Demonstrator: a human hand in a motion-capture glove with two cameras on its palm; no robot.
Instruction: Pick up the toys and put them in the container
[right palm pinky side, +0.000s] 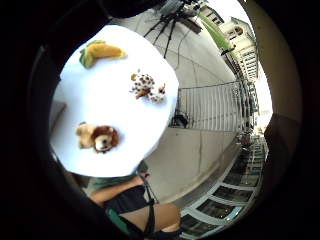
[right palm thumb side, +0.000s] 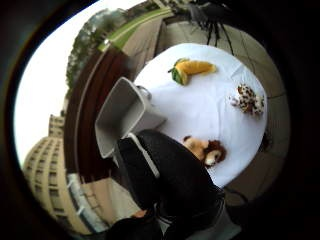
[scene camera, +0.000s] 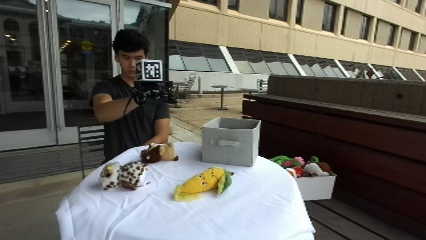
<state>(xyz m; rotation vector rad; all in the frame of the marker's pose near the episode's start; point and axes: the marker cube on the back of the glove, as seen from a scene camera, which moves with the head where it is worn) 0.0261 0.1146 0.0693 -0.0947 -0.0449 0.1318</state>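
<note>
Three soft toys lie on the round white-clothed table (scene camera: 219, 215): a brown lion (scene camera: 158, 152) at the far edge near the person, a spotted animal (scene camera: 123, 175) at the left, and a yellow corn cob with green leaves (scene camera: 202, 182) in the middle. A grey fabric container (scene camera: 230, 141) stands open at the far right of the table. My gloved right hand (scene camera: 143, 92) is raised well above the table at chest height, holding nothing, fingers (right palm thumb side: 170, 185) relaxed. From up here the palm views show the lion (right palm pinky side: 98, 137), spotted animal (right palm pinky side: 147, 87), corn (right palm pinky side: 102, 51) and container (right palm thumb side: 122, 117).
A white bin (scene camera: 316, 187) with several more toys sits on the dark wooden bench (scene camera: 346, 125) right of the table. A metal chair (scene camera: 90, 145) stands behind the table by the person. A tripod (right palm pinky side: 167, 22) stands on the paving beyond the table.
</note>
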